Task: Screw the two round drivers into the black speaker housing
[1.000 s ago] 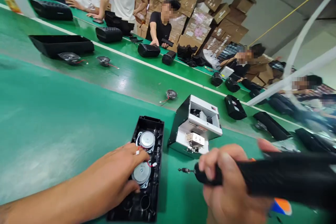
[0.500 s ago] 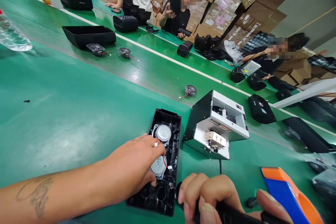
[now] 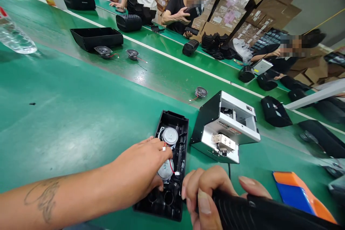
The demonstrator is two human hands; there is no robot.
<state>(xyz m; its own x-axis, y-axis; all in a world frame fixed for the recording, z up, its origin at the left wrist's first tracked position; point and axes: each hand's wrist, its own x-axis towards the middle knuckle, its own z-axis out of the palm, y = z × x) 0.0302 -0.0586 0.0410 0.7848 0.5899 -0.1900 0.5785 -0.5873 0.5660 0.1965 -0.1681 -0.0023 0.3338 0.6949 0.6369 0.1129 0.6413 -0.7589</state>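
Observation:
A black plastic speaker housing (image 3: 183,172) lies open side up on the green table. Inside it sit two round speaker drivers, the far one (image 3: 170,136) and the near one (image 3: 165,170), with red wires and white plugs (image 3: 176,173). My left hand (image 3: 151,161) grips the housing from the left, fingers over the drivers and thumb beside the near one. At the housing's lower right, my right hand (image 3: 212,194) is wrapped round a black ribbed electric screwdriver (image 3: 239,206). The tool's tip is hidden by the fingers.
A white and black screw feeder (image 3: 226,129) stands just right of the housing. Farther right lies an orange and blue holder (image 3: 299,190). A loose speaker driver (image 3: 201,92) sits beyond the feeder. A water bottle (image 3: 16,36) is at far left. Co-workers sit across the line.
My right hand has turned the screwdriver, showing more of its body, and its tip no longer shows. My left hand stays on the housing. A co-worker opposite has lowered and tilted a black case.

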